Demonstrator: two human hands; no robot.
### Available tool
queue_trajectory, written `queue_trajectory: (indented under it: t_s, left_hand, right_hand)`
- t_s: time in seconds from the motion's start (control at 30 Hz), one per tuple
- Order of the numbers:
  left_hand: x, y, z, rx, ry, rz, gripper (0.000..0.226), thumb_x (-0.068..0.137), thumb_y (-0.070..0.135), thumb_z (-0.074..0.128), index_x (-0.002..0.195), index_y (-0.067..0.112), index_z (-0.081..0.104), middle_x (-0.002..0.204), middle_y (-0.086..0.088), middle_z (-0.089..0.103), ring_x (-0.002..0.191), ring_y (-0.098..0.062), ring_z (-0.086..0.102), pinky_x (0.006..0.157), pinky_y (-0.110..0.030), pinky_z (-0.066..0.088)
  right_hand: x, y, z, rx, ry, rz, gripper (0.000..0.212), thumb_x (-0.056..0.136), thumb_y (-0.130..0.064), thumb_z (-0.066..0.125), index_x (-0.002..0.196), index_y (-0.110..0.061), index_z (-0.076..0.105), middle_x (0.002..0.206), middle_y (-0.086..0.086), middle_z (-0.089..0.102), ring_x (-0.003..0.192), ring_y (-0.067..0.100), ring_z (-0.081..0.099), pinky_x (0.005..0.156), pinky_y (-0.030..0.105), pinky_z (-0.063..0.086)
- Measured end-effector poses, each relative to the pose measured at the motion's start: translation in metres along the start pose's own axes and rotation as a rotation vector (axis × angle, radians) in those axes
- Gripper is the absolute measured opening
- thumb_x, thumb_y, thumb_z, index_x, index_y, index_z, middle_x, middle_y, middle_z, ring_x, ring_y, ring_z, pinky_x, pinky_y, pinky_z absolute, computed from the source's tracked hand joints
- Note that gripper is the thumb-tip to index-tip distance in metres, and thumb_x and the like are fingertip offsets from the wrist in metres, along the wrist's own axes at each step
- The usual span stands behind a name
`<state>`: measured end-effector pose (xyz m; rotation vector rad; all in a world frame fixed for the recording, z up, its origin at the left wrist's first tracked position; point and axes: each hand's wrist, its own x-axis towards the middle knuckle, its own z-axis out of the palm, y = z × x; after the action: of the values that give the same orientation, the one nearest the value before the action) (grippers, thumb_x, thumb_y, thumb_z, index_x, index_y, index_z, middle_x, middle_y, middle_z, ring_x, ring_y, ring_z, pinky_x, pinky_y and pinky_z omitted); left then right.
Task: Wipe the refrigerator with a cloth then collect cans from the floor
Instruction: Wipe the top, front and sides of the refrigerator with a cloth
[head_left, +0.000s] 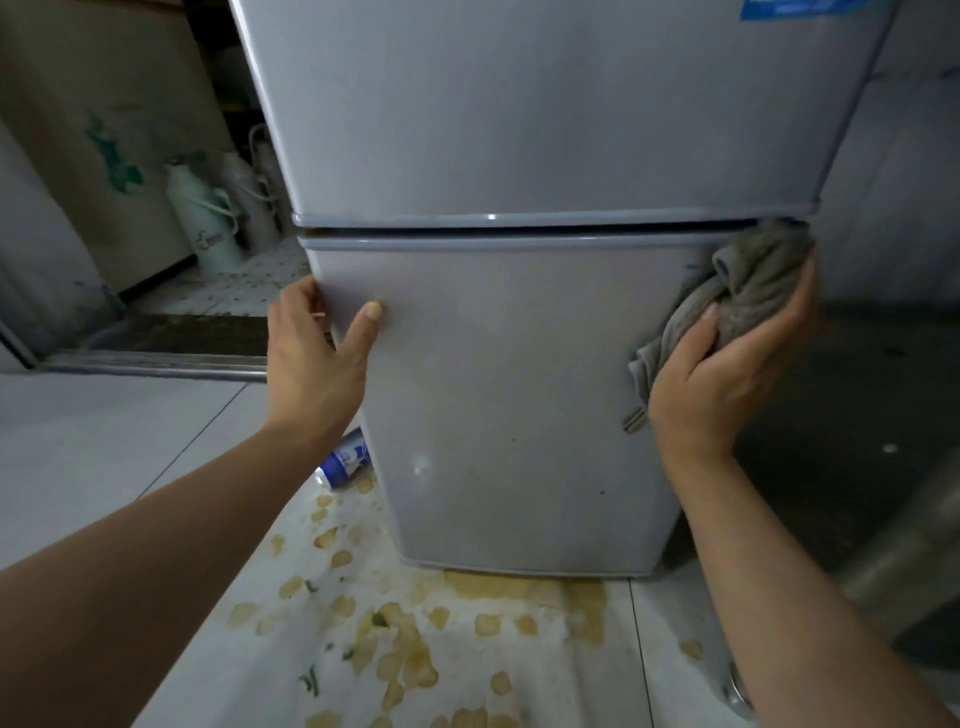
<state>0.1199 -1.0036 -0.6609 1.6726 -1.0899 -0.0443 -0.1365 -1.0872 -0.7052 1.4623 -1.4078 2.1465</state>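
Right grip: your right hand (727, 374) curls its fingers and thumb round a bunched grey cloth (748, 280) and presses it to the upper right edge of the lower door.
Left grip: your left hand (317, 358) clasps the lower door's left edge, thumb flat on the front face, fingers wrapped round the side out of sight.
Refrigerator: the grey refrigerator (519, 130) stands upright directly ahead of you, two doors stacked, long axis vertical, with a dark seam running level between them.
Cloth: its top reaches the seam at the right corner; a loose tail hangs down past your wrist.
Can: a blue and white can (347, 462) lies on its side on the floor (104, 457), at the refrigerator's lower left side, partly hidden behind your left forearm; its visible end points toward you and to the left.
Floor: pale tiles, blotched with yellowish stains in front of the refrigerator's base.
Background: pale jugs (208, 218) stand in the gap to the left.
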Motion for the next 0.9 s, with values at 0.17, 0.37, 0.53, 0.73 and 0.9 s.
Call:
queue_trajectory:
  t_s: [0.17,0.37,0.53,0.73,0.9]
  left_hand:
    - [-0.037,-0.044,0.010,0.134,-0.151,-0.038,0.050,0.087,0.035,0.060,0.129,0.014,0.042,0.122,-0.003,0.056,0.108,-0.021,0.055,0.085,-0.035,0.044]
    - [-0.030,-0.048,0.015,0.110,-0.146,-0.069,0.047,0.085,0.034,0.063,0.122,0.013,0.044,0.114,-0.003,0.058,0.095,-0.017,0.053,0.079,-0.034,0.044]
    - [-0.030,-0.053,0.016,0.082,-0.136,-0.062,0.046,0.084,0.034,0.064,0.120,0.013,0.045,0.111,0.001,0.056,0.097,-0.018,0.054,0.082,-0.035,0.044]
    - [-0.032,-0.060,0.019,0.053,-0.149,-0.048,0.043,0.085,0.035,0.062,0.118,0.016,0.042,0.116,-0.004,0.054,0.099,-0.018,0.053,0.084,-0.035,0.046]
    - [-0.030,-0.061,0.019,0.033,-0.176,-0.055,0.043,0.085,0.034,0.063,0.117,0.016,0.042,0.117,-0.004,0.053,0.102,-0.019,0.053,0.083,-0.032,0.043]
  right_hand:
    - [-0.089,0.041,-0.026,-0.142,-0.235,0.182,0.061,0.090,-0.006,0.053,0.141,0.011,0.023,0.142,0.034,0.030,0.132,0.045,0.035,0.113,0.036,0.026]
    - [-0.094,0.018,-0.025,-0.224,-0.273,0.321,0.067,0.090,-0.011,0.049,0.145,0.007,0.015,0.145,0.037,0.019,0.129,0.050,0.033,0.111,0.046,0.028]
    - [-0.050,-0.020,0.011,-0.198,0.000,0.101,0.063,0.089,-0.013,0.045,0.145,0.003,0.023,0.149,0.034,0.018,0.139,0.044,0.021,0.116,0.050,0.019]
    - [-0.134,0.017,-0.001,-0.281,-0.321,-0.355,0.045,0.092,-0.018,0.042,0.135,-0.008,0.031,0.144,0.034,0.021,0.136,0.049,0.017,0.113,0.058,0.018]
    - [-0.154,0.025,-0.007,-0.378,-0.491,-0.440,0.064,0.084,-0.021,0.063,0.138,-0.018,0.029,0.147,0.025,0.014,0.139,0.046,0.010,0.114,0.056,0.013]
